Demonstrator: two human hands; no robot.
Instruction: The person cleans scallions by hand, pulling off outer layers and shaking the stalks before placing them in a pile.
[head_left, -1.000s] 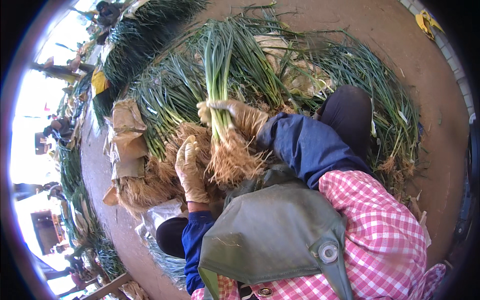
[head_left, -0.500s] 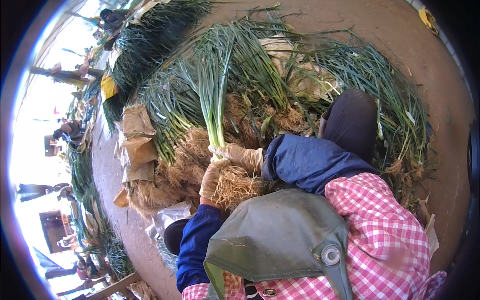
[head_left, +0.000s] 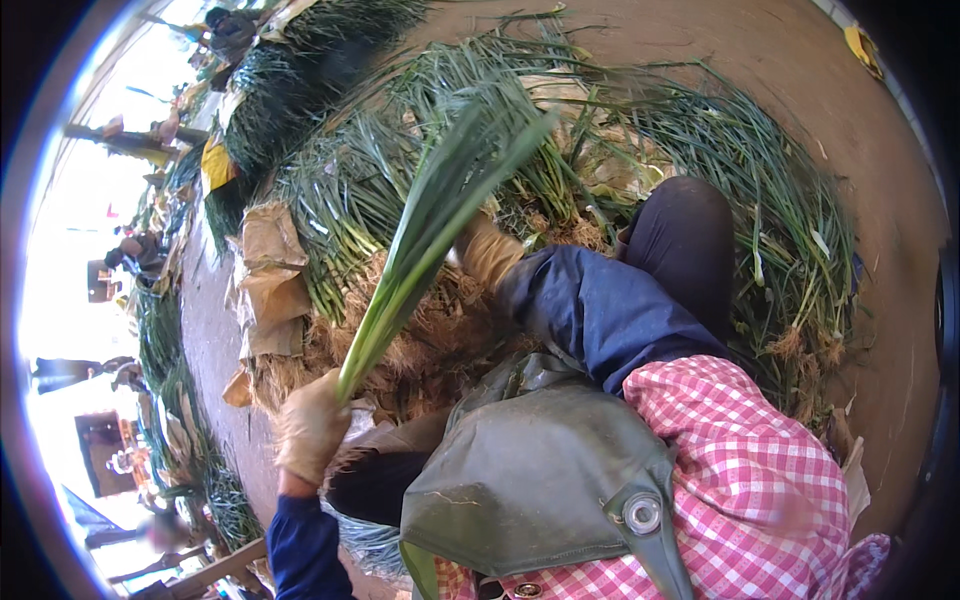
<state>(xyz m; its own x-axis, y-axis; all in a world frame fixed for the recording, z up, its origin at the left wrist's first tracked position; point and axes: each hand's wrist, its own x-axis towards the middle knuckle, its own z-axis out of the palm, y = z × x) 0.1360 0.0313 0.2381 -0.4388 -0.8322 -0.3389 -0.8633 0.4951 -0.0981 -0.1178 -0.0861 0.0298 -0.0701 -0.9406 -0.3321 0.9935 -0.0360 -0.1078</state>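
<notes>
My left hand [head_left: 312,428], in a pale tan glove, is closed round the root end of a bunch of scallions [head_left: 405,265]. The bunch slants up and to the right, its green tops blurred by motion. My right hand [head_left: 488,252], also gloved, reaches over the heap just right of that bunch. Its fingers are hidden behind the leaves and smeared, so what it touches is unclear. Below the two hands lies a heap of scallions [head_left: 330,225] with shaggy brown roots [head_left: 430,345] facing me.
More scallions [head_left: 740,170] lie in an arc to the right, beyond my bent knee [head_left: 685,250]. Folded brown paper [head_left: 272,275] stands at the heap's left edge. A dark green apron [head_left: 540,470] covers my lap. Further stacks of greens [head_left: 310,75] and people line the far left.
Both hands were together at the bunch's roots. The left hand has swung the bunch down and to the left; the right has come off it and moved up towards the heap.
</notes>
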